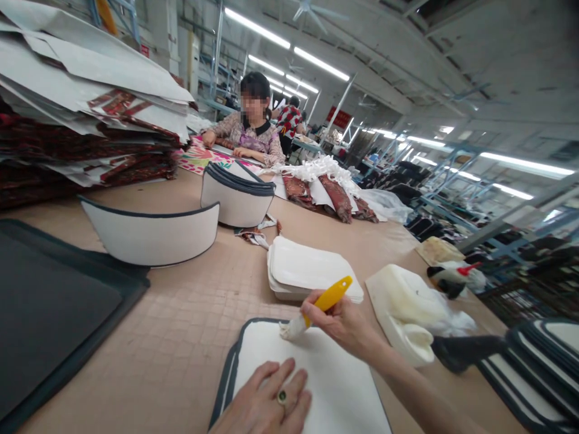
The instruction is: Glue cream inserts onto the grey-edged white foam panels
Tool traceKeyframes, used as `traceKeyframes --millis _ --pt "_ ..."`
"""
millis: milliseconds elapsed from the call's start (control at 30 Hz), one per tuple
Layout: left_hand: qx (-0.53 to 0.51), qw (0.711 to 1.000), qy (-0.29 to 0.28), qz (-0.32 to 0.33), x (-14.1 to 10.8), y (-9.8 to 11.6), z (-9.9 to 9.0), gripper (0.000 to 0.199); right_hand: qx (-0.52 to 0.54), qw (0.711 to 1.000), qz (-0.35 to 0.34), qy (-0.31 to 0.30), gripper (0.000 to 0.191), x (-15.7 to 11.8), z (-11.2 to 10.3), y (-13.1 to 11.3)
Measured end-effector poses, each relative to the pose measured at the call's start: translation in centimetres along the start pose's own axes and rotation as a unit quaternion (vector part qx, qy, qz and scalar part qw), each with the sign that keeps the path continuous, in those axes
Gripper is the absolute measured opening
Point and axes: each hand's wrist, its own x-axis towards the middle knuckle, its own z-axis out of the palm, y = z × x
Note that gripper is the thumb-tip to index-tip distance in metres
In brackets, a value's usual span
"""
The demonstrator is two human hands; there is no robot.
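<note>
In the head view my right hand [346, 322] is closed round a brush with a yellow handle [333, 296]. The pale bristles touch the upper part of a white panel [339, 377] with a dark edge. My left hand [271, 401], wearing a ring, lies flat on the same panel with its fingers stretched out. At least one more dark-edged panel shows beneath it. Just beyond the brush is a stack of smaller white pieces [312, 265]. A cut-open white plastic jug [400, 313] lies to the right of my right hand.
Curved white panels with dark trim [154, 235] stand at left, near dark sheets [54, 319]. A tall pile of white and patterned material [81, 90] rises behind. Dark-edged panels [538, 374] are stacked at right. A co-worker [253, 129] sits across the table handling patterned fabric.
</note>
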Motion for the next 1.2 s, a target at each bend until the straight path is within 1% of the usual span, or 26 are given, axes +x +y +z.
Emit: traceKeyframes --millis 67,200,333,400,467,500,567,633,667,700,767,800,867,900,933,967,1000,1067,1100,1133,1200 --pt "-0.010 1.000 -0.019 0.015 0.1 -0.3 -0.5 0.025 -0.007 1.000 0.009 0.016 0.018 -0.8 -1.8 0.8" --pt "-0.011 0.998 -0.044 0.043 0.1 -1.0 -1.1 0.041 -0.007 0.997 0.033 0.072 0.019 -2.7 -5.0 2.3" --pt "0.016 0.996 -0.057 0.068 0.0 -1.5 -0.7 0.044 -0.002 0.993 0.044 0.108 0.023 -4.5 -7.2 4.2" --pt "0.023 0.996 -0.055 0.066 0.0 -1.5 -0.3 0.044 0.000 0.991 0.051 0.122 0.025 -5.2 -8.0 5.4" --pt "0.002 0.997 -0.060 0.044 0.1 -1.4 -0.4 0.043 -0.001 0.989 0.056 0.139 0.026 -5.7 -8.8 6.5" --pt "-0.021 0.997 -0.071 0.029 0.2 -1.4 -0.7 0.043 -0.002 0.987 0.059 0.147 0.026 -6.1 -9.1 6.9" --pt "-0.089 0.990 -0.106 -0.009 0.7 -1.3 -1.8 0.043 -0.005 0.985 0.062 0.163 0.025 -6.8 -9.7 7.2" --pt "-0.180 0.970 -0.141 -0.079 1.3 -1.6 -3.4 0.042 -0.009 0.982 0.062 0.177 0.024 -7.7 -9.8 6.6" --pt "-0.232 0.951 -0.158 -0.128 1.7 -1.8 -4.3 0.041 -0.010 0.981 0.064 0.184 0.024 -8.2 -9.6 5.9" --pt "-0.285 0.925 -0.173 -0.182 2.1 -2.1 -5.1 0.041 -0.010 0.979 0.063 0.193 0.024 -8.6 -9.1 4.9" --pt "-0.395 0.857 -0.197 -0.266 2.8 -3.1 -6.3 0.044 0.003 0.979 0.051 0.199 0.026 -9.1 -7.4 2.4" --pt "-0.451 0.822 -0.193 -0.288 3.1 -3.6 -6.6 0.047 0.016 0.981 0.037 0.192 0.025 -9.1 -6.2 1.0" --pt "-0.558 0.750 -0.182 -0.304 3.5 -4.7 -6.6 0.054 0.039 0.989 0.005 0.143 0.023 -8.8 -3.4 -1.7" --pt "-0.595 0.723 -0.179 -0.301 3.6 -5.1 -6.5 0.057 0.049 0.993 -0.008 0.109 0.021 -8.5 -1.9 -2.9" --pt "-0.615 0.709 -0.181 -0.295 3.6 -5.4 -6.3 0.058 0.059 0.996 -0.017 0.072 0.021 -8.2 -0.5 -3.9" --pt "-0.611 0.716 -0.184 -0.284 3.6 -5.6 -6.1 0.059 0.067 0.997 -0.022 0.038 0.020 -7.8 0.9 -4.7" --pt "-0.587 0.740 -0.184 -0.270 3.6 -5.8 -6.0 0.059 0.074 0.997 -0.024 0.011 0.020 -7.4 2.1 -5.4" --pt "-0.527 0.794 -0.179 -0.243 3.6 -5.8 -5.7 0.059 0.078 0.997 -0.018 -0.020 0.019 -6.8 3.9 -6.1" --pt "-0.505 0.812 -0.174 -0.236 3.5 -5.8 -5.6 0.059 0.073 0.997 -0.011 -0.028 0.019 -6.6 4.5 -6.3" --pt "-0.491 0.822 -0.172 -0.231 3.4 -5.8 -5.6 0.060 0.064 0.997 -0.002 -0.033 0.018 -6.4 4.9 -6.4" --pt "-0.485 0.826 -0.174 -0.228 3.2 -5.8 -5.5 0.059 0.051 0.998 0.013 -0.038 0.019 -6.3 5.3 -6.3"
